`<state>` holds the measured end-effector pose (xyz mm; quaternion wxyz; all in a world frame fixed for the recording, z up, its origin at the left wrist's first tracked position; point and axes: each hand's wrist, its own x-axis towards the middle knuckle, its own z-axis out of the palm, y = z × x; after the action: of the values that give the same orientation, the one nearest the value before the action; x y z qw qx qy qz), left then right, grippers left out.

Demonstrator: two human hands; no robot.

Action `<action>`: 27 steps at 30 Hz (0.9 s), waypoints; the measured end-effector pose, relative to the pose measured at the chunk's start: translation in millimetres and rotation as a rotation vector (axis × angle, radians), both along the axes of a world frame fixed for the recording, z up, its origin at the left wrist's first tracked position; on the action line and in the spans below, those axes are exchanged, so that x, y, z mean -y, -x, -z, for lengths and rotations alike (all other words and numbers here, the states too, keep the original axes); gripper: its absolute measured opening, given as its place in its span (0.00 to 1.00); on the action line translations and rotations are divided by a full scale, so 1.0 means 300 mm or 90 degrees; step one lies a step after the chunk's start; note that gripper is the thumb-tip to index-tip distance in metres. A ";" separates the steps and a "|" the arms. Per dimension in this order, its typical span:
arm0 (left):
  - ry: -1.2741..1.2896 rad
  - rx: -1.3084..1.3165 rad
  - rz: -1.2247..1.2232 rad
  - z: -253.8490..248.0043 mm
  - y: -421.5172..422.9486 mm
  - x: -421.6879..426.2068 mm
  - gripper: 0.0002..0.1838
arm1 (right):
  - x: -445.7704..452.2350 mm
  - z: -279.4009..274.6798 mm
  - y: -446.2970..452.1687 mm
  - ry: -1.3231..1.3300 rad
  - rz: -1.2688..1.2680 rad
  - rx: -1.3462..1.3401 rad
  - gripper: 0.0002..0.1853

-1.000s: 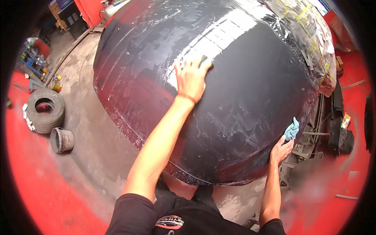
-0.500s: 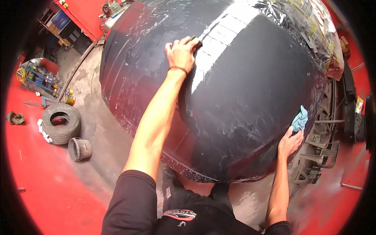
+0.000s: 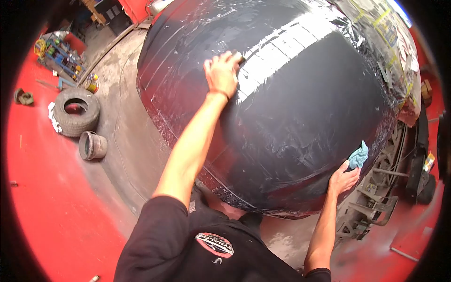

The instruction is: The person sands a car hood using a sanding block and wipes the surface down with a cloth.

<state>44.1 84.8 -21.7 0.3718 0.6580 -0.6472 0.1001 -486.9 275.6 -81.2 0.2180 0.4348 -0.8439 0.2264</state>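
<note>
A dark, wet car hood (image 3: pixel 300 108) fills the middle of the view, with milky streaks and a bright band of reflected light across it. My left hand (image 3: pixel 222 75) presses on its far left part, fingers curled over a small dark sanding block (image 3: pixel 241 58), which is mostly hidden under the fingertips. Near the hood's right edge, my right hand (image 3: pixel 344 178) grips a crumpled blue cloth (image 3: pixel 359 156) and rests against the surface.
To the left on the floor are a tyre (image 3: pixel 76 112), a bucket (image 3: pixel 93 145) and a cart of supplies (image 3: pixel 60 52). Plastic masking sheet (image 3: pixel 390 47) covers the far right of the car. Metal frame parts (image 3: pixel 376 207) lie at the right.
The view has tilted and shifted, so the floor items appear higher. My left hand stays on the hood with the sanding block. My right hand still grips the blue cloth by the edge.
</note>
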 end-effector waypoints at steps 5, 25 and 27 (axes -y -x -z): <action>-0.036 0.028 0.114 0.100 0.170 -0.533 0.21 | 0.006 -0.013 -0.023 -0.046 0.037 0.004 0.44; -0.002 0.058 0.096 -0.040 0.133 -0.016 0.16 | 0.005 0.019 -0.006 -0.032 0.033 -0.015 0.43; -0.005 0.041 0.094 -0.054 0.154 0.045 0.16 | 0.004 0.027 0.005 -0.023 0.025 -0.022 0.42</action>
<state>-2.1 71.3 -5.5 0.3545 0.6065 -0.7059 0.0907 -488.3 274.4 -89.3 0.2290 0.4255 -0.8525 0.1994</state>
